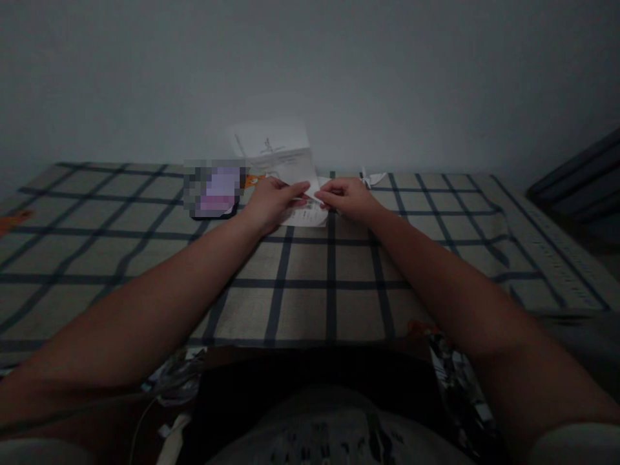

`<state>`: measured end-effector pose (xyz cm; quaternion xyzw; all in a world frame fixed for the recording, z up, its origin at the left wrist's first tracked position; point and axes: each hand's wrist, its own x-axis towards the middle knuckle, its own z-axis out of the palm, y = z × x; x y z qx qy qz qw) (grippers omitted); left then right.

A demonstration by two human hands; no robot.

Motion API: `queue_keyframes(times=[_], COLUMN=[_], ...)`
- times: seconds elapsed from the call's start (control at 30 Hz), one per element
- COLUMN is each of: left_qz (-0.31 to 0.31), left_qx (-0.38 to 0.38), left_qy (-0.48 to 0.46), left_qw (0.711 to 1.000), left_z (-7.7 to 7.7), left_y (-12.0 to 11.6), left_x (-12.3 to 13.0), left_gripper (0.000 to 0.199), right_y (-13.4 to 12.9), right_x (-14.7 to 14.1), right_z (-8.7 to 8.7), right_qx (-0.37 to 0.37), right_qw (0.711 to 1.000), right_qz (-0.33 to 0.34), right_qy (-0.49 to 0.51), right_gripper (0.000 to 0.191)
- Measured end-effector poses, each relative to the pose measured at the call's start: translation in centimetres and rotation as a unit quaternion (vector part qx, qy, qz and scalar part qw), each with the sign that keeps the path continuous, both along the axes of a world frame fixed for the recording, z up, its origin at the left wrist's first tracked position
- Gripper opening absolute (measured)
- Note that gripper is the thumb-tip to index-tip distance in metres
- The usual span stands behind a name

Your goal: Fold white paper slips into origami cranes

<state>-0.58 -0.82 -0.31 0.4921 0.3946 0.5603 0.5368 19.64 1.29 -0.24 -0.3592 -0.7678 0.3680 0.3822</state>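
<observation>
we place the paper at upper centre of the frame, between and above the two hands, over a checked cloth. left hand: thumb and fingers nearly closed on the paper's lower part. right hand: thumb and fingertips drawn together at the lower right corner, apparently pinching it; exact contact too small for us to tell.

handling: we judge it light, thin and limp, easily creased or torn, so best gripped lightly near the edges between thumb and forefinger.

orientation: its upper part is blurred, rising toward the top of the frame and leaning slightly to the left; we read the long axis as running that way from the fingers. a printed slip lies below the fingers; whether it belongs to the same paper we cannot tell. a phone sits left of the left hand.
</observation>
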Motion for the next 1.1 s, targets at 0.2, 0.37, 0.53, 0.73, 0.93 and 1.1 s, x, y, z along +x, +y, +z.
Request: queue_keyframes(times=[0.2,0.37,0.53,0.73,0.93,1.1], left_qz=[0.028,0.021,0.034,0.047,0.002,-0.058], left_qx=[0.027,-0.013,-0.004,0.004,0.029,-0.008], left_qy=[-0.012,-0.016,-0.024,-0.01,0.023,0.07], left_qw=[0.999,1.0,0.999,0.999,0.999,0.996], left_z=[0.2,0.5,0.4,0.1,-0.1,-0.4], left_y=[0.2,0.1,0.2,0.3,0.0,-0.5], left_x=[-0.1,0.0,0.2,0.2,-0.1,-0.1], left_gripper=[0.029,0.033,0.035,0.037,0.035,0.034], right_y=[0.1,0.1,-0.1,-0.4,-0.7,-0.5], right_x=[0.2,0.3,0.3,0.1,0.1,-0.1], right_z=[-0.1,-0.1,0.4,0.5,0.9,1.1], right_qx=[-0.006,0.024,0.011,-0.035,-0.024,-0.027], right_qw=[1.0,0.999,0.999,0.999,0.999,0.994], right_qz=[0.016,0.003,0.004,-0.003,0.017,-0.047], right_qy=[-0.016,-0.038,-0.036,-0.016,0.029,0.09], right_gripper=[0.034,0.031,0.026,0.016,0.032,0.035])
